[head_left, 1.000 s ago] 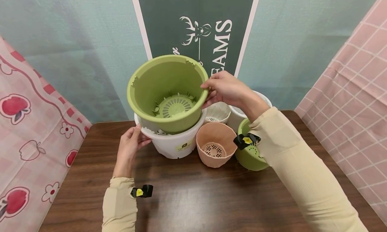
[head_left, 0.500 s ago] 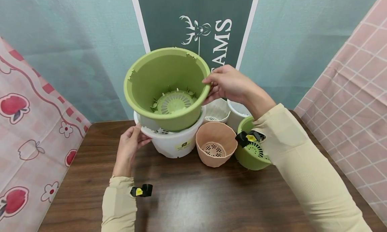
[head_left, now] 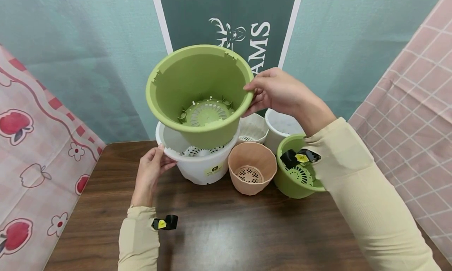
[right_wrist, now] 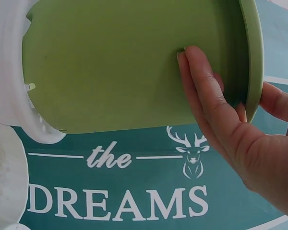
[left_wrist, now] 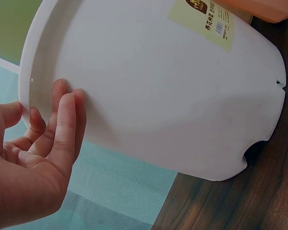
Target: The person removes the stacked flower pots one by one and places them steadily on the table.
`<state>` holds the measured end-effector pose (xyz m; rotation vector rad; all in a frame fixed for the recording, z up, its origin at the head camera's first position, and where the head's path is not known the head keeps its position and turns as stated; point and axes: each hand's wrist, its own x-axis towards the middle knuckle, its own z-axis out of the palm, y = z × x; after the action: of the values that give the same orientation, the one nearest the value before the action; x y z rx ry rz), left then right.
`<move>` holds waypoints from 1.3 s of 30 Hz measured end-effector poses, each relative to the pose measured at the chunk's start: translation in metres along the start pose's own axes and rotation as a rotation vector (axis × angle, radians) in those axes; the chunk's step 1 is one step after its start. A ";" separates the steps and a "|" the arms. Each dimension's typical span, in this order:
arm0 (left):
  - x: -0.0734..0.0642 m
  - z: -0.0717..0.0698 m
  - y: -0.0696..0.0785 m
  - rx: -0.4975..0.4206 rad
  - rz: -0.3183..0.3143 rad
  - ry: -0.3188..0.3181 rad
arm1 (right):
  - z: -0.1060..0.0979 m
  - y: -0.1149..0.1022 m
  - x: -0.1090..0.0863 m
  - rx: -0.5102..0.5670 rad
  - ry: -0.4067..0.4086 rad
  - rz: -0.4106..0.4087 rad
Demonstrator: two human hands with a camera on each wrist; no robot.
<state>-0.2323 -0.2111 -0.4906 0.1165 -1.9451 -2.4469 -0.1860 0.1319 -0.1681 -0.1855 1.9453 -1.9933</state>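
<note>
My right hand (head_left: 273,90) pinches the rim of a large green flower pot (head_left: 197,76), thumb at the rim and fingers along the outer wall. The pot is raised and tilted, and its lower end overlaps the mouth of a white flower pot (head_left: 192,169) in the head view. That white pot stands on the table with slots showing in its floor. Its left rim is held by my left hand (head_left: 152,169), the thumb on the edge and the fingers under it. In the left wrist view the white pot's side (left_wrist: 158,96) carries a yellow label (left_wrist: 206,21).
Right of the white pot stand a peach pot (head_left: 252,169), a smaller green pot (head_left: 294,184), a cream pot (head_left: 256,127) and another white pot (head_left: 282,123). The brown wooden table (head_left: 226,231) ends at a teal curtain (head_left: 120,78) behind; patterned pink cloths hang at both sides.
My right hand has lifted the large green pot higher, out of the white pot, showing more of the white pot's slotted floor. The left hand has stayed at the white rim.
</note>
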 end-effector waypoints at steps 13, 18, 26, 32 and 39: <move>-0.075 0.061 0.103 0.083 -0.075 0.041 | -0.011 -0.006 -0.012 0.045 0.024 -0.021; -0.089 0.073 0.122 0.107 -0.104 0.060 | -0.017 -0.006 -0.015 0.080 0.038 -0.033; -0.030 0.020 0.040 0.021 -0.040 0.009 | -0.035 -0.005 -0.024 0.126 0.000 -0.071; -0.010 0.003 0.013 0.100 -0.060 0.035 | -0.050 -0.004 -0.031 0.160 -0.013 -0.078; -0.023 0.013 0.032 0.036 -0.049 0.008 | -0.069 0.001 -0.036 0.188 -0.005 -0.091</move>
<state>-0.2109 -0.2046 -0.4559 0.1764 -2.0075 -2.4380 -0.1751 0.2094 -0.1670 -0.2348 1.7630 -2.2175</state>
